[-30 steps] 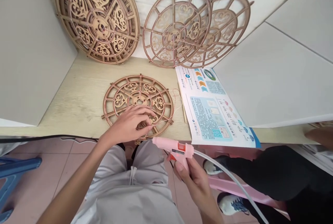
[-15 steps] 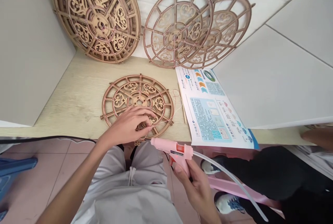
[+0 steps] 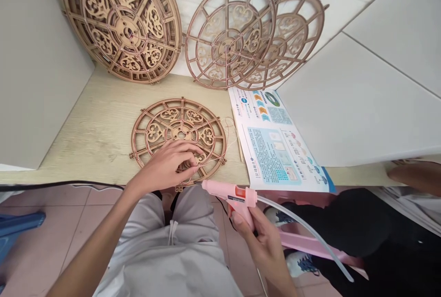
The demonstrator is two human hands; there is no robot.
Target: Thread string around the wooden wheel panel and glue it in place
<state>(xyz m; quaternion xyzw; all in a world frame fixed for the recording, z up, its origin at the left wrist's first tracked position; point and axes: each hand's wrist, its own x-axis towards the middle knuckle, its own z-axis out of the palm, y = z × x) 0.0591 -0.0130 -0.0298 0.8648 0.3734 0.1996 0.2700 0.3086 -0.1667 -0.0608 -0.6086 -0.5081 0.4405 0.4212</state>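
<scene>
A laser-cut wooden wheel (image 3: 181, 132) with heart-shaped scrollwork lies flat on the pale wood-grain shelf (image 3: 93, 136). My left hand (image 3: 168, 166) rests over its near side, its fingertips pinching a small wooden piece (image 3: 189, 164) against the wheel. A thin thread (image 3: 230, 134) trails from the wheel's right rim. My right hand (image 3: 265, 237) grips a pink hot glue gun (image 3: 234, 198) below the shelf's front edge. The gun's nozzle points left, toward the wheel, and does not touch it. A pale flexible cord (image 3: 303, 225) runs from the gun's rear.
Several finished wooden wheels (image 3: 124, 23) lean against the white wall behind. A printed leaflet (image 3: 275, 143) and a thin wooden stick (image 3: 240, 147) lie right of the flat wheel. A co-worker's hand (image 3: 415, 176) rests at the right edge, above dark-clad legs and a pink stool (image 3: 310, 246).
The view has drifted slightly, so the wheels sit a little further left. The co-worker's hand has shifted left. My hands keep the same hold.
</scene>
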